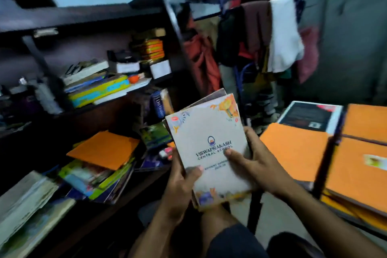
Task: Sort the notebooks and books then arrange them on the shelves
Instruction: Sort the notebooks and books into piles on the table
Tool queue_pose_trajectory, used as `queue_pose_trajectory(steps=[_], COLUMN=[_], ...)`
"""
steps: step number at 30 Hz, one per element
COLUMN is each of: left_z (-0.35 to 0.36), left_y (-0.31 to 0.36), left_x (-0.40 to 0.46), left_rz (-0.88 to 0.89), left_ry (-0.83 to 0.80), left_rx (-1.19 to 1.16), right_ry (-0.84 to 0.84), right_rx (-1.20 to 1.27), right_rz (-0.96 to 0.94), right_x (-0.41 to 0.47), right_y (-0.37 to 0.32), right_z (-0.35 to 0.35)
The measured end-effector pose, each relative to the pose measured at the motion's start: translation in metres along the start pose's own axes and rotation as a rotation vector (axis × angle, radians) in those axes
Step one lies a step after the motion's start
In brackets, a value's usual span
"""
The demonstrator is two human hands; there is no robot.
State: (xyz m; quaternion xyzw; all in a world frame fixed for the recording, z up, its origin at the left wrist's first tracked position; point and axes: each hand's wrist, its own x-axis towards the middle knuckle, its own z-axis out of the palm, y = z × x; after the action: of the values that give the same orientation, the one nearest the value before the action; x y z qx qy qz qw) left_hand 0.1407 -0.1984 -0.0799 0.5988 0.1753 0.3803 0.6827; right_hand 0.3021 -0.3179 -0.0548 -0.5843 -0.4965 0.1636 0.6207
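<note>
I hold a small stack of grey school handbooks (207, 132) upright in front of me, the top cover printed with a school name and orange and blue corner art. My left hand (180, 188) grips the stack's lower left edge, thumb on the cover. My right hand (251, 163) holds the right edge, thumb lying across the front. To the left stands a dark shelf unit (88, 16). Its lower board carries a messy heap of books topped by an orange notebook (104, 148).
Orange notebooks (297, 148) and a black-covered book (310, 117) lie on a surface at the right. The middle shelf holds stacked books (98, 88) and small boxes (160, 68). A blue dictionary (158, 104) stands below them. Clothes hang on a rack (261, 33) behind.
</note>
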Motion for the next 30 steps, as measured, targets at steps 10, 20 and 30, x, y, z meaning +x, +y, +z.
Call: queue_pose_trajectory(steps=[10,20,30], left_z=[0.165,0.182,0.195], left_y=[-0.042,-0.103,-0.114], left_x=[0.103,0.124,0.141], left_rz=[0.029,-0.080,-0.239], left_ry=[-0.173,-0.223,-0.331], left_rx=[0.078,0.245,0.468], right_ry=[0.280,0.217,0.642], right_rx=[-0.354,-0.218,0.028], right_rz=[0.032,0.411,0.431], right_x=[0.003,0.007,0.017], right_y=[0.043,0.093,0.125], right_z=[-0.148,-0.178,-0.202])
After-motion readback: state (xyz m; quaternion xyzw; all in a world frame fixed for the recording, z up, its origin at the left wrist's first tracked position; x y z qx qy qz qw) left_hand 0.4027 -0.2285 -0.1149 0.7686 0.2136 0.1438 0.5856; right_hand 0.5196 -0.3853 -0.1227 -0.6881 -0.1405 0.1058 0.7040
